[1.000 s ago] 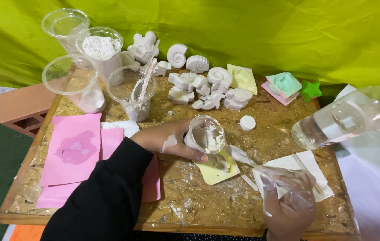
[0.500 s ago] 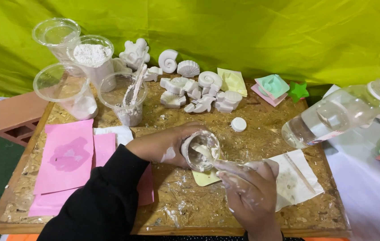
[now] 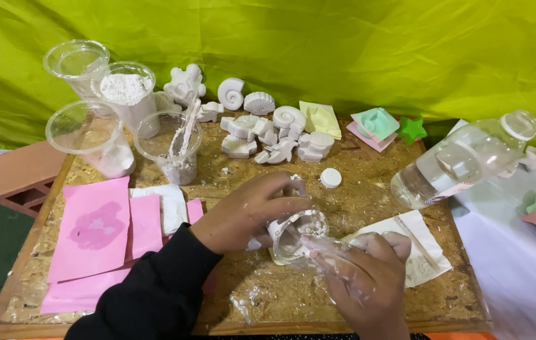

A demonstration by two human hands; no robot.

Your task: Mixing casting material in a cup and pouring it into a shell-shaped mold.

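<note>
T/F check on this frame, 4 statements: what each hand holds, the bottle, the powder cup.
1. The left hand grips a small clear cup tipped on its side. True.
2. The right hand is empty. False: it holds a clear utensil at the cup's mouth.
3. The clear plastic bottle stands upright with its cap on. False: it lies tilted, and a white cap rests on the board.
4. A cup of white powder stands at the back left. True.

Black long sleeve [image 3: 154, 296] on left arm; white powder smears on both grips.
</note>
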